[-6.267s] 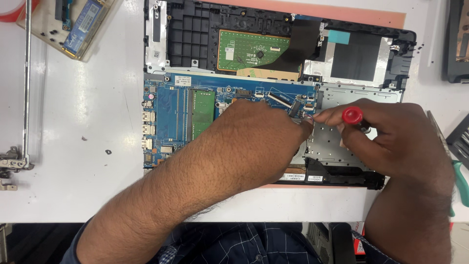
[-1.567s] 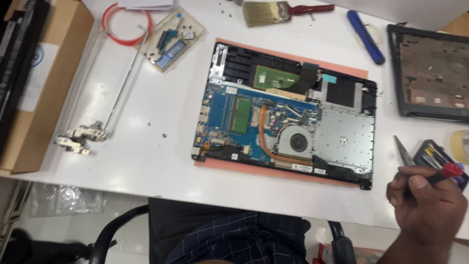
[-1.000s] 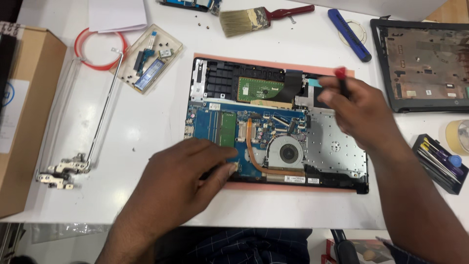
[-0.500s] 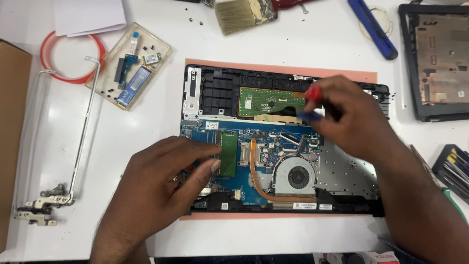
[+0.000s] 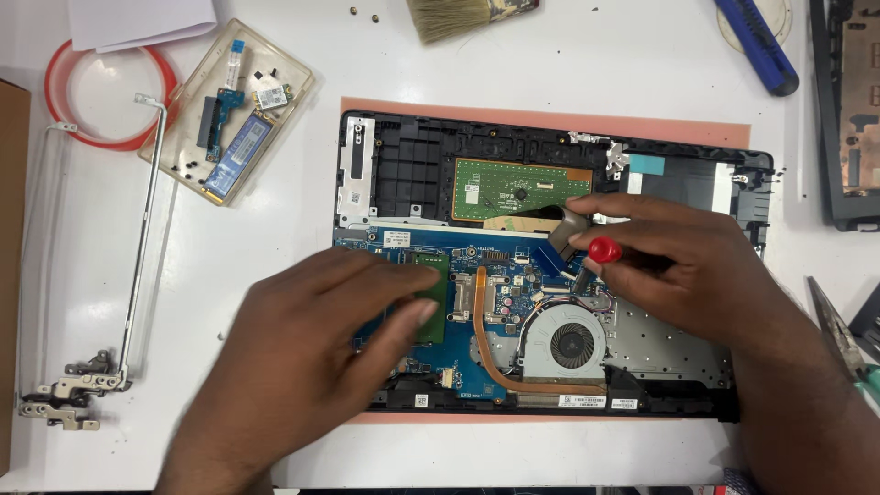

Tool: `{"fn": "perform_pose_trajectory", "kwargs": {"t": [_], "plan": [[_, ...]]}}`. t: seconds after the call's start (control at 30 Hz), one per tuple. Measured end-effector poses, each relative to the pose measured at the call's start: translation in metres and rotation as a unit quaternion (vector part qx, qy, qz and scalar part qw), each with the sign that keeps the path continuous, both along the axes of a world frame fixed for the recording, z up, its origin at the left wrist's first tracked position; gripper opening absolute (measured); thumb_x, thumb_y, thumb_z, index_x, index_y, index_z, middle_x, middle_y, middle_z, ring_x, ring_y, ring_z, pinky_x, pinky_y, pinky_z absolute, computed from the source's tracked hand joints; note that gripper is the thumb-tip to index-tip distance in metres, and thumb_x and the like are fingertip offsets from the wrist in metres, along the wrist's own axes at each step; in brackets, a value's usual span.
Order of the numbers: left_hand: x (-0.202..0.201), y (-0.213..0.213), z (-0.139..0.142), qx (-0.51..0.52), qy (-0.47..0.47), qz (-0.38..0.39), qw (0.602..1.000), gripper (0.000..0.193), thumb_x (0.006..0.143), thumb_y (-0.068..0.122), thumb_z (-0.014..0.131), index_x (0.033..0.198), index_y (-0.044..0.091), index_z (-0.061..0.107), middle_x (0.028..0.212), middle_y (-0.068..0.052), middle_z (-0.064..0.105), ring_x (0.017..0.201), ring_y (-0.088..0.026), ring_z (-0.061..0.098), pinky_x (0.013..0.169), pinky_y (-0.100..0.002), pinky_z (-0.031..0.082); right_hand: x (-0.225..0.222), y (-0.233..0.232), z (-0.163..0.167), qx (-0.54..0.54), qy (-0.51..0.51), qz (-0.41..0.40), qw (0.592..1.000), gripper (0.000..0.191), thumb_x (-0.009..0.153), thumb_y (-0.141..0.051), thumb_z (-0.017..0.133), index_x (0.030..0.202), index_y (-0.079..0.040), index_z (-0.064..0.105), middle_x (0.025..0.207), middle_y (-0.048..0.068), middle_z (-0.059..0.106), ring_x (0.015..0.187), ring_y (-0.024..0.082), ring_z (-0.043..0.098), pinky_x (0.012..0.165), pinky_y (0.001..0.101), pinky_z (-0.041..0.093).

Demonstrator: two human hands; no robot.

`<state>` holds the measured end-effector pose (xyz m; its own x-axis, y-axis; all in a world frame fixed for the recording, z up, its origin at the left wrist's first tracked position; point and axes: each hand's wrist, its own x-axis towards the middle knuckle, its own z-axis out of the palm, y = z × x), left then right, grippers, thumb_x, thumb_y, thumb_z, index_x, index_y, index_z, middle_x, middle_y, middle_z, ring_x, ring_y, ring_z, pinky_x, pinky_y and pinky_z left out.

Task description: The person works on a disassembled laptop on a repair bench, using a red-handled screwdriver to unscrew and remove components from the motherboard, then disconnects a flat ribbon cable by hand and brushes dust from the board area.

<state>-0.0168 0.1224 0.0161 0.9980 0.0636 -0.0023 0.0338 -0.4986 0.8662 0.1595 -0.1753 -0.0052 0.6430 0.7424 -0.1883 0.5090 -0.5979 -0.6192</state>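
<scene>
An opened laptop base (image 5: pixel 403 165) lies on a pink mat (image 5: pixel 550 117), showing a blue circuit board (image 5: pixel 513 293), a round fan (image 5: pixel 568 344), a copper pipe and a green touchpad board (image 5: pixel 513 188). My left hand (image 5: pixel 312 348) rests flat on the left part of the board, fingers spread near the memory slot. My right hand (image 5: pixel 678 266) grips a red-handled screwdriver (image 5: pixel 603 250), its tip pointing down at the board just above the fan.
A clear tray (image 5: pixel 280 124) with small boards and screws sits upper left beside a red ring (image 5: pixel 69 69). Metal hinge rails (image 5: pixel 137 275) lie at left. A brush (image 5: pixel 454 14), blue tool (image 5: pixel 756 46), another laptop shell (image 5: pixel 843 110) and pliers (image 5: pixel 839 330) surround the mat.
The view has closed in on the laptop. My right hand with the screwdriver moved from the upper right of the case down to just above the fan. My left hand stays on the board.
</scene>
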Motion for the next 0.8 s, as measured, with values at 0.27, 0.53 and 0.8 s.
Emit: {"fn": "perform_pose_trajectory", "kwargs": {"t": [0.27,0.53,0.8], "plan": [[0.053,-0.046,-0.015,0.105,-0.153,-0.091,0.978,0.033,0.088,0.008,0.068,0.121,0.007,0.07,0.108,-0.01,0.073,0.096,-0.031,0.072,0.072,-0.043,0.061,-0.002,0.007,0.0,0.021,0.069,-0.097,0.993,0.032,0.085,-0.015,0.079,0.117,-0.01,0.075,0.108,0.003,0.076,0.063,0.004,0.058,0.051,0.0203,0.048],[0.076,-0.056,-0.013,0.114,-0.067,-0.102,0.986,0.01,0.1,0.018,0.066,0.103,0.009,0.067,0.09,-0.009,0.073,0.083,-0.021,0.075,0.067,-0.038,0.063,-0.003,0.009,-0.001,0.103,0.123,-0.062,0.985,0.037,0.087,-0.015,0.079,0.122,-0.009,0.069,0.108,0.003,0.073,0.079,0.003,0.066,0.06,0.0181,0.054],[0.082,-0.064,-0.005,-0.009,0.023,-0.064,0.998,0.014,0.1,0.015,0.063,0.112,0.01,0.058,0.085,-0.003,0.074,0.073,-0.013,0.077,0.06,-0.03,0.064,-0.005,0.003,-0.002,0.104,0.071,-0.104,0.987,0.028,0.094,-0.015,0.076,0.12,-0.007,0.07,0.096,0.005,0.071,0.068,0.004,0.057,0.053,0.0218,0.047]]}}
